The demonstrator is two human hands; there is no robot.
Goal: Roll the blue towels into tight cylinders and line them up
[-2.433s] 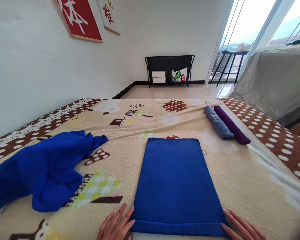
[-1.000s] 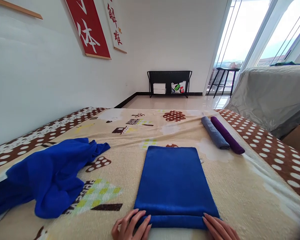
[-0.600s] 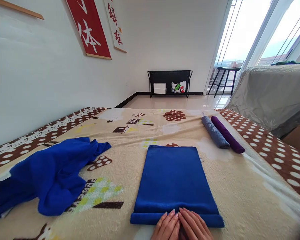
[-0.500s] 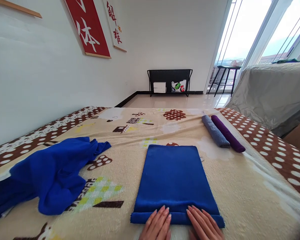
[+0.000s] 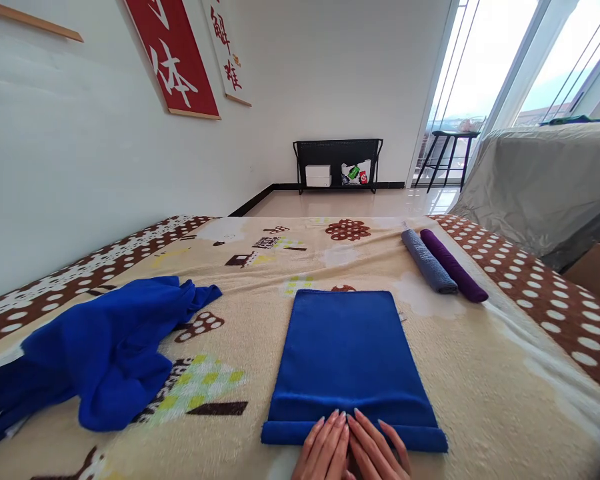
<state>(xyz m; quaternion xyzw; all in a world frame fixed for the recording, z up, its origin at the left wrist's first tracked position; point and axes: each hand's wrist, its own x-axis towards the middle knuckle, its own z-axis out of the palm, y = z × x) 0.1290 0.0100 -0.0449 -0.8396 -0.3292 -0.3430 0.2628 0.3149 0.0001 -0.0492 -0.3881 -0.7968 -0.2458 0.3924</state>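
Observation:
A blue towel [image 5: 347, 347] lies flat in front of me, its near edge turned over into a thick roll. On the middle of that roll rest the fingers of my left hand [image 5: 324, 448], stretched out and side by side. My right hand [image 5: 377, 448] lies right beside it, fingers extended over the same roll, the fingertips of both hands almost touching. Neither hand's fingers wrap around the cloth. The palms are partly cut off by the bottom of the view.
A crumpled blue cloth [image 5: 115, 347] lies at left. Two rolled towels, one grey-blue [image 5: 430, 262] and one purple [image 5: 454, 267], lie at the far right of the patterned blanket [image 5: 250, 307]. Beyond stand a black rack [image 5: 337, 152], a stool [image 5: 450, 150] and a covered piece of furniture [image 5: 540, 180].
My right hand has slid left along the roll, and my left hand has shifted slightly right, so they now meet at the middle. The towel's roll looks about the same.

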